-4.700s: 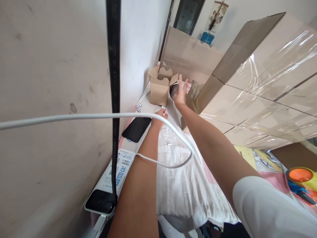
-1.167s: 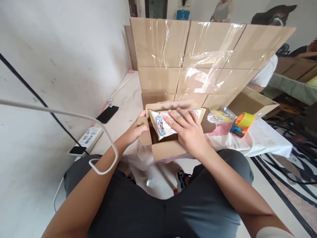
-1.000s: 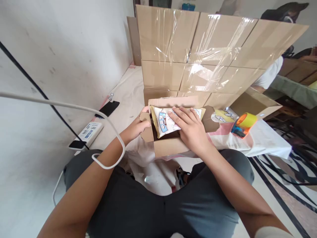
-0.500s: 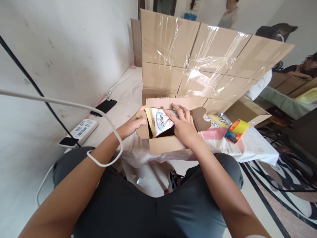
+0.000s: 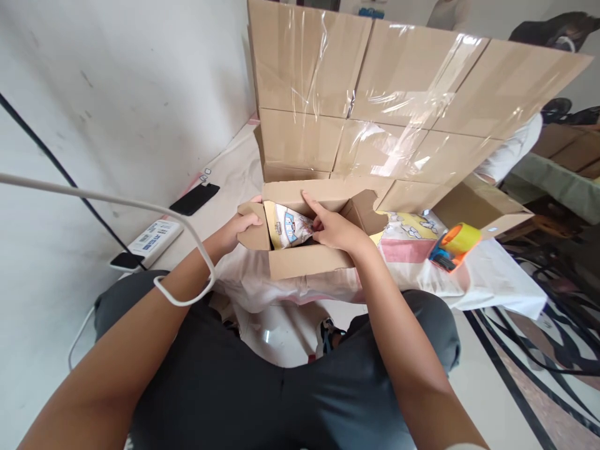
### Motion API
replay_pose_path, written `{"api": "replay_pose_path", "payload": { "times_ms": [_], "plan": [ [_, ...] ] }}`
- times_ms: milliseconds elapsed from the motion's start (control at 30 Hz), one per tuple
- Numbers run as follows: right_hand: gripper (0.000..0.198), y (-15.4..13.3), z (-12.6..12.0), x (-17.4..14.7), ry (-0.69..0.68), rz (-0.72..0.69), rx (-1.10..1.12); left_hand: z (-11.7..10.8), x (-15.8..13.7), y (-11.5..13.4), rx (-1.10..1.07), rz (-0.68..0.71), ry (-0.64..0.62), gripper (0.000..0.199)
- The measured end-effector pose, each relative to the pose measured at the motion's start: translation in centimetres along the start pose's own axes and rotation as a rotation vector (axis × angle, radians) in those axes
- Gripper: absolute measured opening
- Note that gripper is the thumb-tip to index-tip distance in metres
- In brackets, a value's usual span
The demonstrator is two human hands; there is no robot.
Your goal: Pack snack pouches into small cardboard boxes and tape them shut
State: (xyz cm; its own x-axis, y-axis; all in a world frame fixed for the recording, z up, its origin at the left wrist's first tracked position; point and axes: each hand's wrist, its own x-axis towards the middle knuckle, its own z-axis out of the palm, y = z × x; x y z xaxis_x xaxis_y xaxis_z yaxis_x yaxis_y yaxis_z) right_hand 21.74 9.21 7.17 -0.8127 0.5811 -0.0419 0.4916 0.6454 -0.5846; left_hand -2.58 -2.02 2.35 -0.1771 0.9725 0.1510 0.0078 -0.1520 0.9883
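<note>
A small open cardboard box [image 5: 307, 265] sits on the cloth-covered table before me, its flaps folded outward. Inside lies a white and yellow printed bag [image 5: 290, 226], tilted, its left end showing. My left hand [image 5: 241, 230] is closed around the box's left flap, thumb on top. At the bag's right end, my right hand [image 5: 335, 230] reaches into the box with its fingers curled against the bag. Its index finger stretches toward the back flap. The right hand hides part of the bag and of the box's inside.
Behind the box stands a tall cardboard panel [image 5: 389, 94] covered in clear tape. An orange tape dispenser [image 5: 454, 247] and another open carton [image 5: 482, 203] are at the right. To the left lie a black phone-like slab [image 5: 194, 199] and a white power strip [image 5: 159, 240]. A white cable [image 5: 103, 192] crosses my left forearm.
The bag sits lower in the box. My right hand has gone from lying flat on the bag to curled fingers inside the box. The view has shifted slightly.
</note>
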Motion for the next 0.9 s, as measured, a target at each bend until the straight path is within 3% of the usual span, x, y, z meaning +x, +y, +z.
{"api": "replay_pose_path", "payload": {
  "times_ms": [100, 167, 333, 500, 633, 900],
  "plan": [
    [0.061, 0.2, 0.6, 0.1, 0.105, -0.176, 0.021, 0.2, 0.3, 0.3, -0.032, -0.042, 0.034, 0.054],
    [0.048, 0.1, 0.9, 0.4, 0.109, -0.241, 0.025, 0.4, 0.3, 0.5, -0.047, -0.060, 0.050, 0.056],
    [0.053, -0.1, 0.8, 1.2, -0.007, -0.092, 0.029, 0.6, -0.2, 1.0, -0.026, -0.059, 0.022, 0.049],
    [0.005, -0.8, 0.5, 0.9, -0.022, -0.051, -0.064, 0.4, -0.5, 0.8, -0.003, -0.040, 0.004, 0.040],
    [0.008, -1.4, 0.5, 0.1, 0.100, -0.073, -0.110, 0.3, -0.3, 0.5, -0.015, -0.034, 0.010, 0.038],
    [0.014, -3.6, -0.8, -1.8, 0.171, -0.046, -0.255, 0.8, -0.5, 0.6, 0.009, -0.049, -0.006, 0.037]
  ]
}}
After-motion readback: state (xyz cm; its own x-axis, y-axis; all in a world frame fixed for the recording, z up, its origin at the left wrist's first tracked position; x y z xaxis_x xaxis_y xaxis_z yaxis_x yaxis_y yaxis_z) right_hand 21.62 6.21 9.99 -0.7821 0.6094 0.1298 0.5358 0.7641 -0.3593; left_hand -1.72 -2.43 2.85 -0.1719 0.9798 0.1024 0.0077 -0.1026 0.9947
